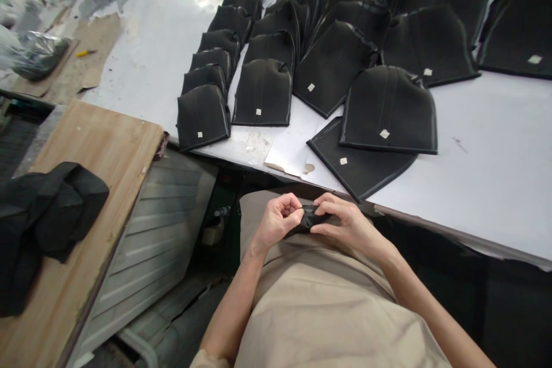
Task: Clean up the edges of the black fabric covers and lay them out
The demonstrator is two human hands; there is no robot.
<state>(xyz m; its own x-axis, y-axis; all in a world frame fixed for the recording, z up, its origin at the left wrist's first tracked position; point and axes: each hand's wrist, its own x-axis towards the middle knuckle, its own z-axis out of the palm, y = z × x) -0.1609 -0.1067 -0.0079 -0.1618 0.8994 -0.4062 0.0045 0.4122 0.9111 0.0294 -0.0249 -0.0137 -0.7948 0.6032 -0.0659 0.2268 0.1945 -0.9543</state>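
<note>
Pinching the near end of a small black fabric piece, the left hand is bringing its thumb and fingertips together on the material, while the right hand is closing its thumb and fingers around the other side. The piece is sitting between both hands, just above the beige garment over the lap, probably so that two opposed grips are steadying it close to the body; its exact shape is hiding behind the fingers.

Beyond, black fabric pouches are lying in overlapping rows on the white table, seemingly so that they are sharing space while leaving each front one exposed. Small white stickers are showing near the lower edges of several. One pouch is resting partly under another and reaching the table's near edge. At the left, crumpled black cloth is lying on a wooden board.
</note>
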